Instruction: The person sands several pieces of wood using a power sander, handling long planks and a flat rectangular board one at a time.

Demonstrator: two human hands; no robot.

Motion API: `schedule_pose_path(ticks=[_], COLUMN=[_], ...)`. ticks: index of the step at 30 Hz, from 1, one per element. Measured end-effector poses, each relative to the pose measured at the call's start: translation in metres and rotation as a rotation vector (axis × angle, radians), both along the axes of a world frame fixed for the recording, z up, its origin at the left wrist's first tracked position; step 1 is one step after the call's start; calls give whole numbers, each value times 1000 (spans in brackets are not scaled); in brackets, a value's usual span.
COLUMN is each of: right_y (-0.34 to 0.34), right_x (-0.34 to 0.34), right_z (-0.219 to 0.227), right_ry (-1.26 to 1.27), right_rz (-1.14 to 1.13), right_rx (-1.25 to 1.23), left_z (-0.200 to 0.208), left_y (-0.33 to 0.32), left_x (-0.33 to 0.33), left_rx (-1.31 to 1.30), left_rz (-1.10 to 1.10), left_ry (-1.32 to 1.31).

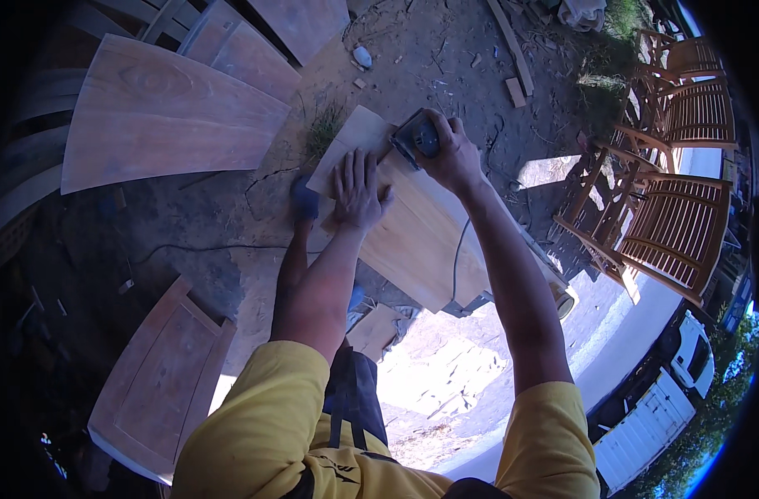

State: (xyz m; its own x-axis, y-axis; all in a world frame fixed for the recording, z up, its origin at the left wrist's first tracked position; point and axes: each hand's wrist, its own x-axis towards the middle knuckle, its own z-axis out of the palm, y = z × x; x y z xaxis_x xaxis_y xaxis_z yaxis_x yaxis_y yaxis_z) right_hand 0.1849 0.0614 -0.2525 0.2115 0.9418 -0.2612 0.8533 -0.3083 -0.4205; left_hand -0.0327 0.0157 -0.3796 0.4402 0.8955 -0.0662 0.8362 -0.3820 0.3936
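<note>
Wood plank (413, 233): pale, long, lying flat on a low support over dirt ground; landmark for everything below.
Left hand (356, 191): flat on plank's near-left part, fingers spread, gripping nothing; looks like pressing down to keep plank from shifting.
Right hand (456, 154): closed over top of power sander, fingers wrapped round its body; firm grasp, likely to steer and bear down.
Power sander (417, 140): dark grey, small, sitting on plank's far end, base flat against wood, just right of left hand.
Cord (457, 249): thin, dark, crossing plank's right half toward near edge; source end hidden.
Foot (304, 200): blue shoe, touching plank's left edge; possibly bracing it, cannot tell.
Curved board (163, 116): wide, well left of plank, resting apart on ground.
Framed panel (159, 378): near-left of plank, well apart, lying flat.
Slatted chairs (675, 224): wooden, stacked well right of plank.
White truck (654, 407): far near-right of plank, beyond bright pavement.
Sleeves (263, 424): yellow, at lower edge.
</note>
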Motion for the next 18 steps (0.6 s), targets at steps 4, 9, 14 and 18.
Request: schedule_pose_path(ticks=[4, 9, 14, 18], right_y=[-60, -46, 13, -19], right_x=[26, 19, -2, 2], right_z=[-7, -1, 0, -4], right_ry=[31, 22, -2, 48], right_rz=[4, -27, -49, -13], right_rx=[5, -10, 28, 30], left_z=[4, 2, 3, 2], left_y=[-1, -1, 1, 1], left_x=[4, 3, 5, 4], left_rx=[16, 31, 13, 26], left_rz=[-8, -8, -9, 0], left_ry=[-23, 1, 66, 41])
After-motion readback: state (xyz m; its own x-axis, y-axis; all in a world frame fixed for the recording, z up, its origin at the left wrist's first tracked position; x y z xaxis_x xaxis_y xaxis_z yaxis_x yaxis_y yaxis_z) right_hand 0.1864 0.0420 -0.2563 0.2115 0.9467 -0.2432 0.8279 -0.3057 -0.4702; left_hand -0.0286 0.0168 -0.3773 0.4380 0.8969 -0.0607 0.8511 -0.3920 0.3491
